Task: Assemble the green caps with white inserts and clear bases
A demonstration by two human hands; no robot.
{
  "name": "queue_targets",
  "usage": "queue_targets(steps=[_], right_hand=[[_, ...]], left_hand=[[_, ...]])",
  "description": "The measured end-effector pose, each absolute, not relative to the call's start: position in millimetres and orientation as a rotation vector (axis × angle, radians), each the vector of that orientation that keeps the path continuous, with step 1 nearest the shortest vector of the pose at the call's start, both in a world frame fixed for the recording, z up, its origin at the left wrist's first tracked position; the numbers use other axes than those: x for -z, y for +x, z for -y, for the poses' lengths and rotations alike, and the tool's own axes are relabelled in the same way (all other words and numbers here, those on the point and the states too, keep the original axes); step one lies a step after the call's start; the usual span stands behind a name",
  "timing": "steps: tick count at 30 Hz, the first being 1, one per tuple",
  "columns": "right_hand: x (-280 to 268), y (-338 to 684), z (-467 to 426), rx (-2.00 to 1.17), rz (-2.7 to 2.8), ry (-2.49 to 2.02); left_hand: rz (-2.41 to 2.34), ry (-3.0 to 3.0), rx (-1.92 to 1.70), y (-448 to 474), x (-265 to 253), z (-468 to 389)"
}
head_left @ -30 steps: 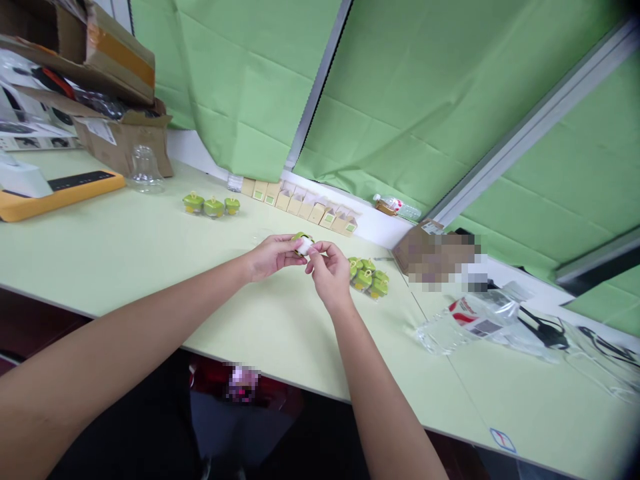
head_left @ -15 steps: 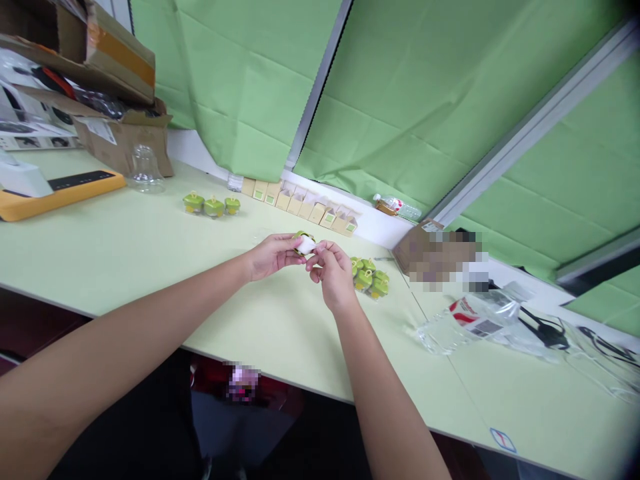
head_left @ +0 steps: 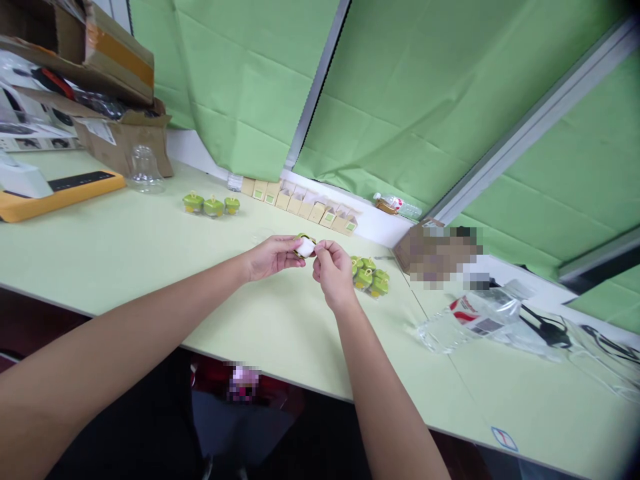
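My left hand (head_left: 275,257) holds a small green box (head_left: 303,236) tipped toward me, thumb along its near side. A white piece (head_left: 306,247) fills the open face of the box; its exact kind I cannot make out. My right hand (head_left: 332,268) is closed, its thumb and forefinger pinching at the right edge of the white piece. Both hands are above the table (head_left: 300,320). Beside my right hand stands a cluster of several green boxes (head_left: 367,277) with loop tops and clear bases. Three similar green boxes (head_left: 213,205) stand farther left.
A row of small tan cartons (head_left: 300,203) lines the back wall. At right lie a large clear bottle (head_left: 470,317) and cables (head_left: 550,328). Cardboard boxes (head_left: 120,137), a clear plastic dome (head_left: 145,171) and an orange-edged device (head_left: 70,193) are at left. A drink bottle (head_left: 397,205) rests on the ledge.
The white piece now looks flatter in the box, without the pulled-out point at its right. My right fingers have curled in closer; my left hand has hardly moved.
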State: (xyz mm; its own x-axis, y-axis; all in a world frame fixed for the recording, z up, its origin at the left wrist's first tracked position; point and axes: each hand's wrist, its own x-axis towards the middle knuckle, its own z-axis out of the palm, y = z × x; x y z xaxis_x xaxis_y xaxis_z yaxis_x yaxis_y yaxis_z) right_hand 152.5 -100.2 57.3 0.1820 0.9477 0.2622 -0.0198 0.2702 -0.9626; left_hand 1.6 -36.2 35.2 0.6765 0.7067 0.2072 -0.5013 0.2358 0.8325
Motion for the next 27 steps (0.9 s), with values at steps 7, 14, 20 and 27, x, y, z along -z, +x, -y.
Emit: queue_targets(steps=[7,14,20,27], right_hand=[[-57.2,152.6,98.6,-0.929,1.139,-1.067],[-57.8,154.3,98.2,-0.961,1.099,-1.080],[-60.4,154.6,99.6,-0.994,1.068,-1.089],[-59.8,156.6,98.4,-1.011,1.066,-1.081]], left_hand=[[-0.228,1.061,-0.804,1.4,-34.5,36.7],[-0.201,1.072,-0.769,1.1,-34.1,37.2],[-0.181,1.080,-0.756,0.6,-34.4,38.2],[-0.179,1.090,-0.755,-0.5,-34.9,37.9]])
